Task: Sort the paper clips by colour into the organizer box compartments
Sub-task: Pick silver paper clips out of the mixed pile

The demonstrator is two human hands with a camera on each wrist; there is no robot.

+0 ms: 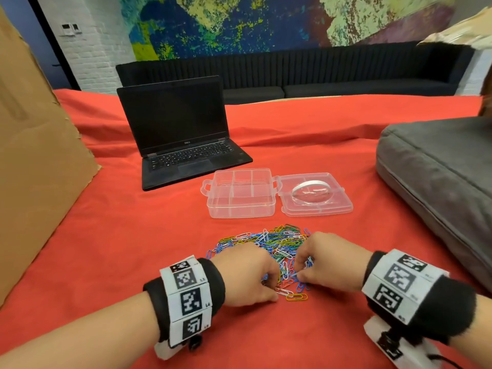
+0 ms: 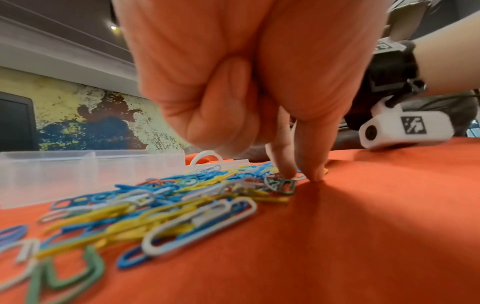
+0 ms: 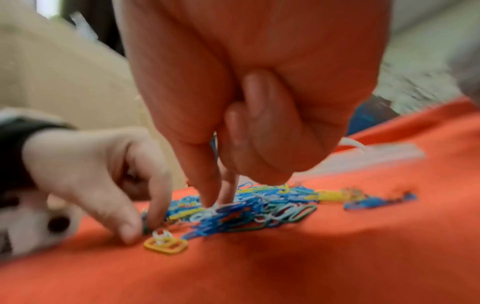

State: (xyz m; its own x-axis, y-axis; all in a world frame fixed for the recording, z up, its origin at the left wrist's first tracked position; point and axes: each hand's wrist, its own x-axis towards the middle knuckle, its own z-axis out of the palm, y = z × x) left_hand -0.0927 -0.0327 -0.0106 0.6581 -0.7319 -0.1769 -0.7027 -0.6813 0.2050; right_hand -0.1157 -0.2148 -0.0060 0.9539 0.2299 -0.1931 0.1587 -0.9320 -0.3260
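Between both hands (image 1: 282,272), fingertips touching it, lies the paper clips pile (image 1: 269,243).

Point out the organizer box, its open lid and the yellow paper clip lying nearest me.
organizer box (image 1: 241,209), head view, on its clear front wall.
lid (image 1: 318,209), head view, on its bare front edge.
yellow paper clip (image 1: 296,297), head view, on the wire loop at the pile's near edge.
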